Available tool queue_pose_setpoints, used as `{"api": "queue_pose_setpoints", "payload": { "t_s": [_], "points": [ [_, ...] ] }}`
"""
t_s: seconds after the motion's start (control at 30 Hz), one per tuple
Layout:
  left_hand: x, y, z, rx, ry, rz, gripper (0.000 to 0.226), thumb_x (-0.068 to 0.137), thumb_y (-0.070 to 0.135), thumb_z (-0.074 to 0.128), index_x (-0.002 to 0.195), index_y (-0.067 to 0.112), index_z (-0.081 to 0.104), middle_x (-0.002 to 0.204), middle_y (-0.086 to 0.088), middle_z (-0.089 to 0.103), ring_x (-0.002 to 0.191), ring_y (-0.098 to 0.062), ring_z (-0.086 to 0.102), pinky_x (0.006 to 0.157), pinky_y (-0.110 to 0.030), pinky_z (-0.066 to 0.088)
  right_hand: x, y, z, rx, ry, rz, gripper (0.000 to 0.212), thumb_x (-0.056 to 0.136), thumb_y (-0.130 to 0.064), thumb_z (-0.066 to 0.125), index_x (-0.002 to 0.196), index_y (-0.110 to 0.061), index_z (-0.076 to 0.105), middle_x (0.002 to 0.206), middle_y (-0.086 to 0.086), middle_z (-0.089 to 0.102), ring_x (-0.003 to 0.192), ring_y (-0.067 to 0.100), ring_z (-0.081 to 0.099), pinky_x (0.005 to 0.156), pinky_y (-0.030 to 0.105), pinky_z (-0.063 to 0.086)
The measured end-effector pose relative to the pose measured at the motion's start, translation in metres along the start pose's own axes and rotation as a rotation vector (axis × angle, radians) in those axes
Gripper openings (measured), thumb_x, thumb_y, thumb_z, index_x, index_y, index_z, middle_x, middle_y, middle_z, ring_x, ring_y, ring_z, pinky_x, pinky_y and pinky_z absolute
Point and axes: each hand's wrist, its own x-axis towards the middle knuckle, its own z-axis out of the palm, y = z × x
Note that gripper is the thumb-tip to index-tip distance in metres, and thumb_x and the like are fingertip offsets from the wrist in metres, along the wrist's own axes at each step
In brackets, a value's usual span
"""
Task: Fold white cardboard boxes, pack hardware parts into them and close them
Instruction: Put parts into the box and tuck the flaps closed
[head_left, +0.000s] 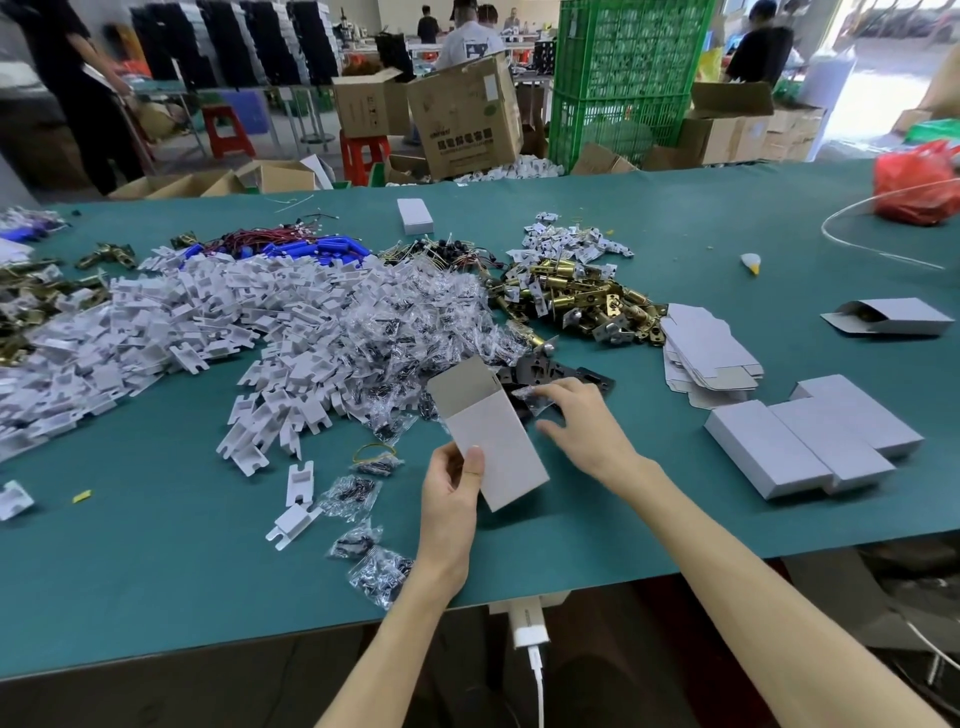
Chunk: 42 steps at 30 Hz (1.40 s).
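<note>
Box held open-ended over the bench

White cardboard box (498, 447) sits in the left hand (449, 499), gripped at its near end with the thumb across the front face. The box tilts away and to the left, and its top flap (462, 384) stands open. The right hand (582, 421) reaches just beyond the box, fingers loosely bent, fingertips at a small clear bag (532, 397) lying on dark metal plates (550, 371); whether it pinches the bag I cannot tell.

Behind the plates lies a heap of clear screw bags (405, 322), with white plastic pieces (182, 322) piled to its left and brass latches (576, 296) to its right. A stack of flat box blanks (706, 348) rests right of the latches. Closed white boxes (810, 441) lie together near the right edge of the green bench (156, 571), and one open-ended box (893, 317) lies farther back.
</note>
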Motion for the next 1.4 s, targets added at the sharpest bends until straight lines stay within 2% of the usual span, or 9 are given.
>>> {"api": "queue_pose_setpoints", "payload": {
  "t_s": [0.13,0.23,0.43,0.67,0.87,1.1,1.2,1.3,1.4],
  "points": [
    [0.001,-0.001,0.0,0.012,0.011,0.008,0.041,0.092,0.044,0.062,0.117,0.011,0.063,0.109,-0.003,0.074,0.101,-0.014,0.071,0.085,-0.026,0.056,0.005,-0.014,0.016,-0.062,0.118,-0.083,0.039,0.094,-0.025,0.07,0.131,-0.018,0.061,0.125,0.005,0.054,0.118,0.025,0.042,0.104,0.037,0.039],
    [0.001,-0.001,0.0,0.002,0.026,0.005,0.044,0.091,0.044,0.061,0.118,0.01,0.062,0.113,-0.007,0.073,0.103,-0.015,0.07,0.086,-0.028,0.057,0.01,-0.023,0.024,-0.092,0.053,-0.103,0.027,0.096,-0.022,0.066,0.12,-0.012,0.06,0.119,0.007,0.054,0.114,0.026,0.043,0.095,0.037,0.042],
    [0.002,-0.001,0.0,0.037,0.033,-0.003,0.028,0.103,0.03,0.058,0.119,0.008,0.06,0.116,-0.012,0.071,0.104,-0.018,0.069,0.089,-0.03,0.057,0.01,-0.022,0.024,-0.166,0.055,-0.141,0.031,0.099,-0.023,0.06,0.127,-0.01,0.062,0.126,0.006,0.057,0.115,0.026,0.047,0.096,0.037,0.042],
    [0.002,-0.002,-0.001,0.046,0.02,0.002,0.022,0.104,0.028,0.058,0.117,0.01,0.061,0.114,-0.008,0.072,0.104,-0.017,0.07,0.09,-0.031,0.058,0.004,-0.018,0.023,-0.164,0.196,-0.185,0.023,0.102,-0.023,0.057,0.11,-0.004,0.067,0.113,0.011,0.062,0.104,0.03,0.049,0.092,0.042,0.044],
    [0.003,-0.003,-0.001,0.001,0.017,-0.006,0.041,0.095,0.044,0.06,0.116,0.008,0.061,0.1,0.003,0.075,0.092,-0.011,0.072,0.074,-0.025,0.057,0.004,-0.018,0.01,0.0,0.292,-0.058,0.02,0.107,-0.023,0.05,0.102,-0.008,0.062,0.099,0.007,0.064,0.092,0.027,0.054,0.082,0.044,0.046],
    [0.003,-0.004,-0.001,-0.012,0.01,-0.02,0.034,0.098,0.039,0.062,0.116,0.01,0.061,0.097,0.007,0.076,0.092,-0.013,0.072,0.074,-0.027,0.058,-0.005,-0.016,0.009,0.338,0.178,0.179,0.013,0.108,-0.022,0.043,0.099,-0.017,0.051,0.079,0.007,0.067,0.057,0.026,0.068,0.058,0.05,0.058],
    [0.004,-0.005,-0.001,-0.009,0.009,-0.019,0.03,0.101,0.035,0.061,0.116,0.01,0.061,0.096,0.009,0.076,0.091,-0.012,0.072,0.073,-0.025,0.058,-0.006,-0.015,0.01,0.425,0.141,0.228,0.01,0.106,-0.013,0.043,0.104,-0.018,0.051,0.084,0.013,0.067,0.058,0.028,0.069,0.051,0.041,0.06],
    [0.004,-0.005,-0.001,-0.009,0.008,-0.019,0.03,0.102,0.035,0.062,0.116,0.009,0.061,0.097,0.006,0.076,0.091,-0.012,0.072,0.071,-0.024,0.057,-0.005,-0.015,0.008,0.47,0.11,0.267,0.015,0.103,-0.007,0.045,0.101,-0.012,0.059,0.089,0.015,0.07,0.05,0.016,0.068,0.043,0.023,0.051],
    [0.004,-0.005,-0.001,0.001,0.005,-0.017,0.031,0.101,0.036,0.063,0.114,0.009,0.061,0.096,0.005,0.075,0.089,-0.011,0.071,0.071,-0.023,0.057,-0.003,-0.015,0.005,0.442,0.055,0.231,0.018,0.099,-0.007,0.051,0.108,-0.008,0.067,0.092,0.009,0.074,0.051,0.007,0.07,0.052,0.018,0.054]
  ]
}}
